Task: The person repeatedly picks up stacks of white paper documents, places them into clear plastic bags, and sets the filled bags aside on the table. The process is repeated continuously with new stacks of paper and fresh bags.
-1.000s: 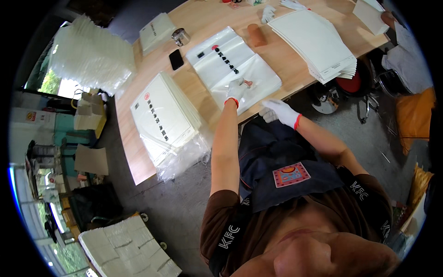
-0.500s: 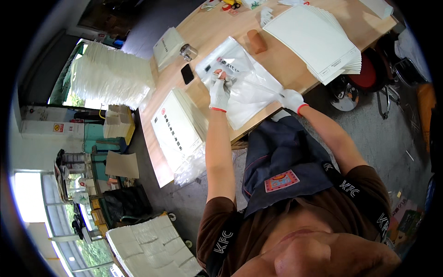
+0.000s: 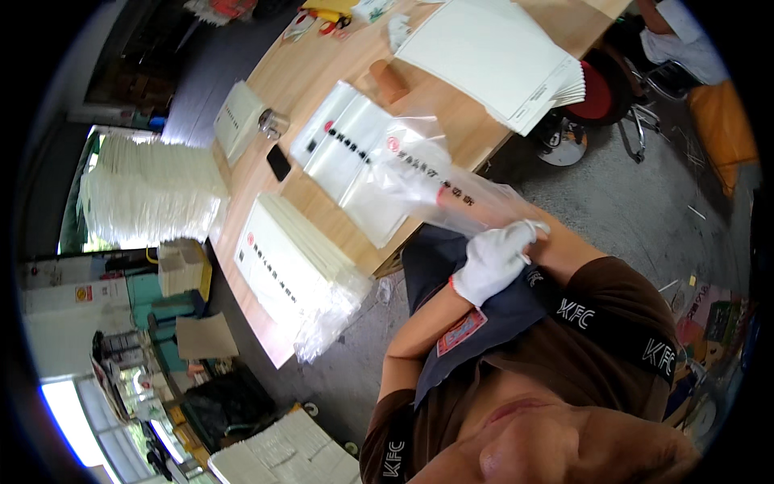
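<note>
A white-gloved hand [image 3: 493,260] is close to the body, its fingers [image 3: 528,232] curled narrow around the near end of a clear plastic bag [image 3: 439,181] lifted off the worktop [image 3: 322,77]. Which hand it is, and where the other is, cannot be told. Just beyond lies a flat bag [image 3: 347,157]; left, a stack of bags [image 3: 294,270]; far right, white paper sheets [image 3: 492,56].

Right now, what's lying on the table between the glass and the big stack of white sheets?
In the head view, between the glass and the white sheets lie flat clear bags and a brown cylinder.
</note>
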{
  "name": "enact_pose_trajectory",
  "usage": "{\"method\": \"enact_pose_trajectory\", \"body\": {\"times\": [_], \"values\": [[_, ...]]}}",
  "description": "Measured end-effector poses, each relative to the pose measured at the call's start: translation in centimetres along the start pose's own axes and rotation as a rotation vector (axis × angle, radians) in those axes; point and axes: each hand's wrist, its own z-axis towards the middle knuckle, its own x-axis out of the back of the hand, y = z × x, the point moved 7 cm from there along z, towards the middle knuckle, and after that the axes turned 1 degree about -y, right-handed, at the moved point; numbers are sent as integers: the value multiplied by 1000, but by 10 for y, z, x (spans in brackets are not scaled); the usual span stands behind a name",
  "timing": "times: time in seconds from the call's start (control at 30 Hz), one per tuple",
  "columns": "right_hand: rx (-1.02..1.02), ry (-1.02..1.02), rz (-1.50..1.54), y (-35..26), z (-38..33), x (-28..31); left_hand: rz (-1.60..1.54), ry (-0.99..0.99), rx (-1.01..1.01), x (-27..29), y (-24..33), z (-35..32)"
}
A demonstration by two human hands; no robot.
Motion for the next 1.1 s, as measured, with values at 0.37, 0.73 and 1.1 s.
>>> {"method": "enact_pose_trajectory", "body": {"times": [0.37, 0.73, 1.1], "values": [[-22, 469, -613, 100, -58, 144, -70, 282, 532, 57, -200, 0], [301, 187, -796, 76, -45, 171, -690, -76, 359, -18, -205, 77], [-383, 347, 898, 157, -95, 98, -736, 50, 924, 81, -197, 5]]}}
